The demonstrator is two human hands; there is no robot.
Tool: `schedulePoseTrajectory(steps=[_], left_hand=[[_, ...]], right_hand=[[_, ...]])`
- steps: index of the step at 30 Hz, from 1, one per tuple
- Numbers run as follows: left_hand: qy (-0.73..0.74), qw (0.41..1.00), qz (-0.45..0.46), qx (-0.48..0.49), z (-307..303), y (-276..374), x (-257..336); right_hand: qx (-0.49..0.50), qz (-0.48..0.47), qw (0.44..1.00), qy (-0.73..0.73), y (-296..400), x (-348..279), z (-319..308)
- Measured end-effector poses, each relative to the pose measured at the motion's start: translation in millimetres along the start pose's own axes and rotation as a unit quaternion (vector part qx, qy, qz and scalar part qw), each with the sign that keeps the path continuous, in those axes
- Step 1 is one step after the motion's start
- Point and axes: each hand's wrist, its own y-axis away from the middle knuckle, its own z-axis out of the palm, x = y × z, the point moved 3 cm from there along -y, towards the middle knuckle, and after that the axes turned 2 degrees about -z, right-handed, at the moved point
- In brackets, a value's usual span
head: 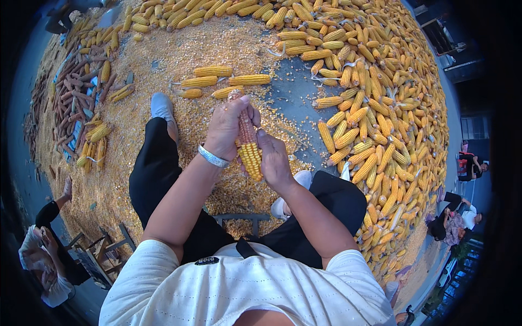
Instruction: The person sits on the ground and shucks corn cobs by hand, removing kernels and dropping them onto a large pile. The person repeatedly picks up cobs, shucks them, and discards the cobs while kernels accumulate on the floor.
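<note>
A partly shelled corn cob (248, 140) slants between my two hands, over the ground in front of my lap. Its upper part is bare and reddish, while rows of yellow kernels still cover the lower end. My left hand (228, 126), with a silver bracelet at the wrist, grips the bare upper part. Lower down, my right hand (276, 159) holds the kernel-covered end, its thumb against the cob's side. Just beyond my hands, several whole ears of corn (213, 71) lie on a layer of loose kernels (191, 47).
A large heap of corn ears (379, 114) rises on the right and curves across the far side. Bare reddish cobs (75, 95) are piled at left beside a few ears (96, 132). Another person (49, 256) sits at lower left near a wooden chair (98, 256); more people (452, 220) are at right.
</note>
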Motion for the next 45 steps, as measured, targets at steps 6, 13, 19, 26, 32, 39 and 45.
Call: schedulePoseTrajectory(steps=[6,13,19,26,32,39,45], left_hand=[[0.039,0.997,0.035,0.064,-8.0,-1.7,6.5],[-0.072,0.985,0.135,0.078,-14.5,10.3,16.6],[-0.149,0.963,0.173,0.141,-24.5,26.5,43.4],[-0.23,0.932,0.261,0.101,-20.4,36.8,41.9],[-0.244,0.93,0.227,0.154,-29.9,38.2,32.2],[-0.401,0.818,0.317,0.266,-4.3,66.3,14.6],[-0.418,0.813,0.321,0.249,22.5,83.2,-14.3]], right_hand=[[-0.077,0.02,0.996,-0.03,14.7,-26.7,11.5],[0.005,0.0,1.0,0.005,12.4,-6.5,23.1],[0.101,0.068,0.992,-0.028,-11.7,9.4,26.7],[0.211,0.128,0.962,-0.118,-32.8,45.9,4.6],[0.096,0.153,0.971,-0.155,-32.7,41.3,14.9],[0.028,0.178,0.973,-0.143,-12.8,52.5,14.1],[0.009,0.146,0.962,-0.232,6.0,51.9,0.9]])
